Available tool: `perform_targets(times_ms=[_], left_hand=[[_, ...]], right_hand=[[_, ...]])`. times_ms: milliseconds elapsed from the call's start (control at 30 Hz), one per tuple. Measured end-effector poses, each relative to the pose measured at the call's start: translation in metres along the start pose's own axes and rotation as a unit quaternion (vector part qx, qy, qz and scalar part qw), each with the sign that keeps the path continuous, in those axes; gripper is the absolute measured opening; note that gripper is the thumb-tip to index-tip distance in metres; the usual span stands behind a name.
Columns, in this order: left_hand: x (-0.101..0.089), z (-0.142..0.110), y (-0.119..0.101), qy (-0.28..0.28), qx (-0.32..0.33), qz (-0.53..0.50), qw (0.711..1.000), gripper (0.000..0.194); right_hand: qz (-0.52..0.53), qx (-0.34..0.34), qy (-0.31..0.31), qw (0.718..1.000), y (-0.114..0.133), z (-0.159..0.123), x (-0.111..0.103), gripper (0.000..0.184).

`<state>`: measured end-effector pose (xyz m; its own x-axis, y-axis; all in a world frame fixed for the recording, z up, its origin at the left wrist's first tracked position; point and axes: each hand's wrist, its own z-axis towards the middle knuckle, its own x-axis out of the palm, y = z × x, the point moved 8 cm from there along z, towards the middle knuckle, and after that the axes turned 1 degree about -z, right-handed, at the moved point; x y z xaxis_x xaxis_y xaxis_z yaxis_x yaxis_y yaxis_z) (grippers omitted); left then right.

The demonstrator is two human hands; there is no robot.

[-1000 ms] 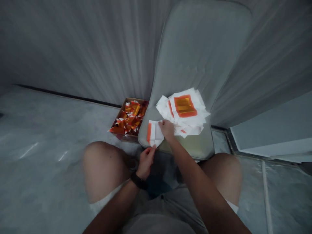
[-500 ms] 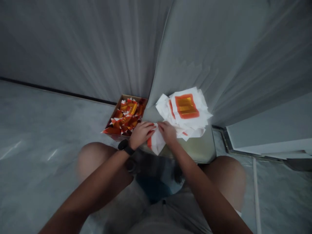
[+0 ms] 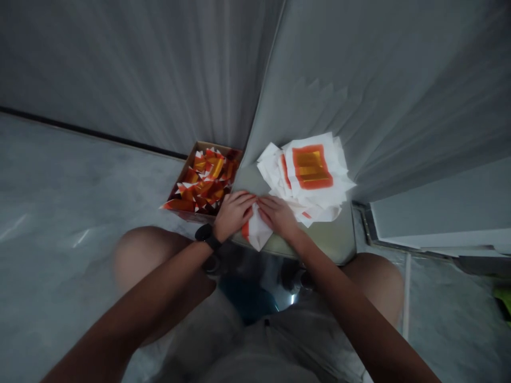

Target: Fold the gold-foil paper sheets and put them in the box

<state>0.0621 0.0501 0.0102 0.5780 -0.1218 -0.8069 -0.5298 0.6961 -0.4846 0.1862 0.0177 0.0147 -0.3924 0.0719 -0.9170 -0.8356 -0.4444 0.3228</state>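
Observation:
My left hand (image 3: 233,215) and my right hand (image 3: 277,215) meet over a white sheet with an orange edge, folded to a point (image 3: 257,232), and press it between them. Most of this sheet is hidden under my fingers. Just beyond my right hand lies a loose stack of white sheets (image 3: 309,175), the top one printed with an orange-framed gold square. Beyond my left fingertips stands a cardboard box (image 3: 213,146) full of small folded orange, gold and white paper pieces (image 3: 205,181).
The stack and my hands sit on a pale grey-green padded seat (image 3: 333,236). Grey fabric (image 3: 359,80) rises behind it. My bare knees (image 3: 147,255) lie on either side, with a grey stone floor (image 3: 59,213) to the left. A black watch (image 3: 206,235) circles my left wrist.
My left hand has moved up from under the sheet's edge and now lies on it beside my right hand. The sheet has gone from a flat, wider fold to a narrower point.

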Motion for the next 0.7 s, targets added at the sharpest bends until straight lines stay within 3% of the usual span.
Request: perform_targets(times_ms=[333,400,500,567,700], left_hand=[[-0.006,0.001,-0.007,0.018,0.016,0.029,0.999,0.039],[-0.016,0.000,-0.002,-0.035,-0.039,0.030,0.998,0.034],[-0.033,-0.011,0.014,-0.127,-0.190,0.047,0.972,0.029],[-0.032,-0.017,0.022,-0.117,-0.256,0.043,0.959,0.028],[-0.026,-0.016,0.024,-0.068,-0.288,0.033,0.955,0.024]], right_hand=[[-0.094,0.003,0.048,0.994,0.015,-0.006,-0.002,0.050],[-0.104,0.001,0.068,0.992,0.016,-0.007,-0.003,0.051],[-0.109,-0.003,0.101,0.989,0.015,-0.005,-0.005,0.050],[-0.113,-0.006,0.116,0.987,0.015,0.001,-0.008,0.048],[-0.131,0.000,0.134,0.982,0.017,0.018,-0.020,0.039]])
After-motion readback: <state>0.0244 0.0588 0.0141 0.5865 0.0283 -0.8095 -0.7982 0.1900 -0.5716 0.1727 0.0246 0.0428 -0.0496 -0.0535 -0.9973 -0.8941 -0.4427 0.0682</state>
